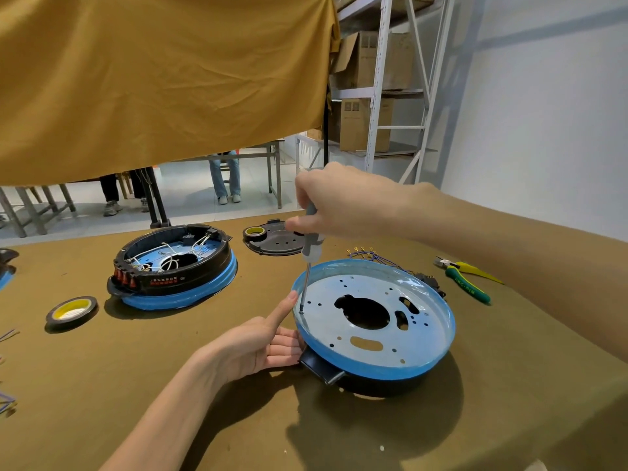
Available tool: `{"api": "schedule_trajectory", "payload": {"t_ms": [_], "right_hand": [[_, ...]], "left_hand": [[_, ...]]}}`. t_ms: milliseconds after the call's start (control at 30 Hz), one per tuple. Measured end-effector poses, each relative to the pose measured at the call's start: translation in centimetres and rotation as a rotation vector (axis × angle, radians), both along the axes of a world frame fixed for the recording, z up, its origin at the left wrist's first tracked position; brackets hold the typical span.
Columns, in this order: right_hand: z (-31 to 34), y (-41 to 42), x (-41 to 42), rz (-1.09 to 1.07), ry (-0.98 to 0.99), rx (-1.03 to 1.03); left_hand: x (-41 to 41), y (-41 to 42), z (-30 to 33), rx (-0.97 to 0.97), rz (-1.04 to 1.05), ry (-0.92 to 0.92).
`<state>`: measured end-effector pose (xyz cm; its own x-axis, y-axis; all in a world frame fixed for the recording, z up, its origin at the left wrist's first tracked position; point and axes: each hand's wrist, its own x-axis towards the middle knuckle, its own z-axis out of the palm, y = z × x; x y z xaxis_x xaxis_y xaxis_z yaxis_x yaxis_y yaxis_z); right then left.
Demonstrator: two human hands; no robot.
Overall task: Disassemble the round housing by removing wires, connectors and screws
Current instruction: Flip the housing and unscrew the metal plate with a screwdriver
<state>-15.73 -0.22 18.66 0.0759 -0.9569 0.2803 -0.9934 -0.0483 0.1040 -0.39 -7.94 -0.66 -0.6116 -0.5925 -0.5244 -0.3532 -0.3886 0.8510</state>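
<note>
From the head view, the round housing (373, 324) sits on the brown surface (170, 385), right in front of the person. It is a shallow metal pan with a blue rim and a dark base. Its flat plate has many small holes and a few big cut-outs.

The right hand (343, 202) is curled tight around the handle of a screwdriver (311, 249). The tip points down at a screw (301, 312) near the pan's left edge.

The left hand (261, 345) has straight fingers. It presses on the pan's left side, by a dark tab, and one finger points up along the rim next to the screw.

The pan looks stiff and hard, and not very heavy, so it may slide or spin when the tool turns. Holding the rim or the dark tab seems the best way to keep it still. The screw is tiny and could roll away.

A second housing (173, 263) with white wires sits to the left. Green pliers (469, 277) and a tape roll (72, 309) lie nearby.
</note>
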Motion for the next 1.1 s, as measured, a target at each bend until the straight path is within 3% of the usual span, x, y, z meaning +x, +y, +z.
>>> {"api": "schedule_trajectory", "payload": {"t_ms": [100,167,367,533,600,733,933,1100], "right_hand": [[0.9,0.5,-0.1,0.089,-0.265,0.155],[1.2,0.9,-0.2,0.114,-0.312,0.196],[-0.5,0.2,0.3,-0.023,-0.032,-0.045],[1.2,0.5,0.2,0.089,-0.354,0.171],[1.3,0.4,0.2,0.089,-0.314,0.171],[0.5,0.0,0.3,-0.01,-0.086,-0.018],[2.4,0.1,0.0,0.048,-0.329,0.224],[1.0,-0.4,0.1,-0.022,-0.067,0.046]], "left_hand": [[-0.2,0.2,0.2,0.015,0.044,-0.003],[-0.4,0.3,0.1,0.011,0.076,0.002],[-0.6,0.6,0.0,0.051,0.189,0.058],[-0.6,0.9,0.1,0.119,0.22,0.115],[-0.6,1.0,0.2,0.14,0.217,0.131],[-0.5,1.3,0.5,0.155,0.209,0.142],[-0.4,1.6,0.8,0.137,0.212,0.122],[-0.4,1.7,0.9,0.129,0.224,0.121]]}}
